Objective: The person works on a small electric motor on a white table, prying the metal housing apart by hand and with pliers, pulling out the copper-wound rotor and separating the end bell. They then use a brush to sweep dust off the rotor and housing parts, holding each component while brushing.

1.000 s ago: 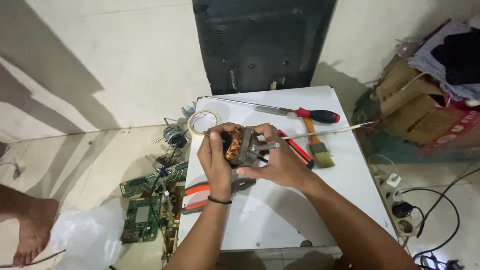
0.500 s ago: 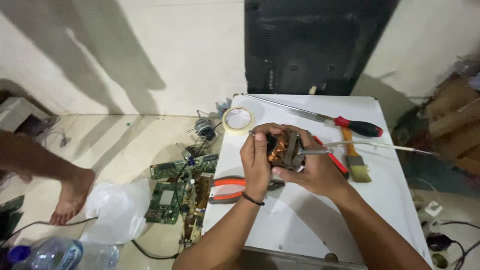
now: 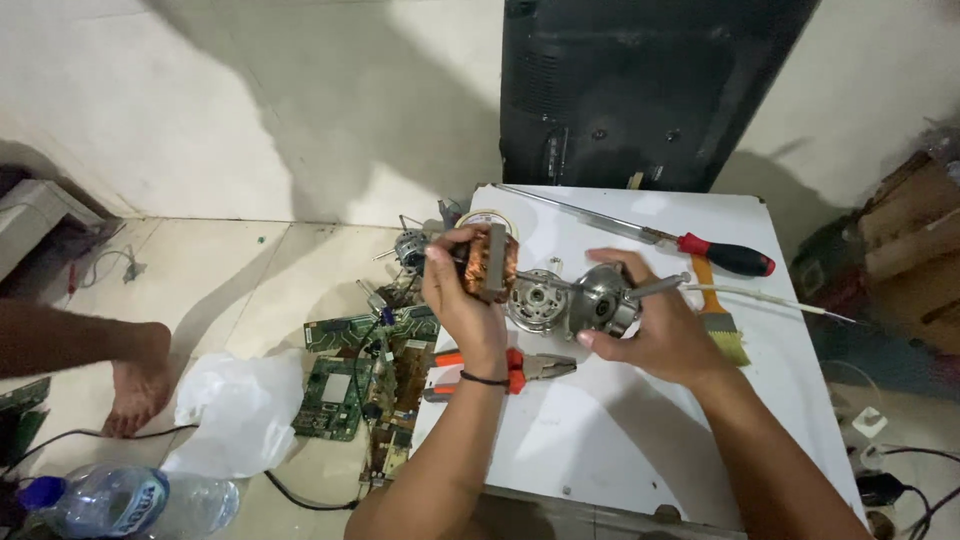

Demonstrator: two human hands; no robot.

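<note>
Head view looks down on a white table (image 3: 640,440), the landmark here; a black panel (image 3: 640,90) stands at its far edge; circuit boards (image 3: 370,370) lie on the floor off its left side. Above the table's middle, the left hand (image 3: 465,300) is closed around a copper-wound stator (image 3: 488,262); the right hand (image 3: 650,330) clasps a metal end housing with its shaft (image 3: 605,298); the motor looks already split apart, its pieces not rejoined. Pliers (image 3: 500,368) lie beneath the left wrist; a red-handled screwdriver (image 3: 725,255) and a brush (image 3: 720,325) rest towards the right.
</note>
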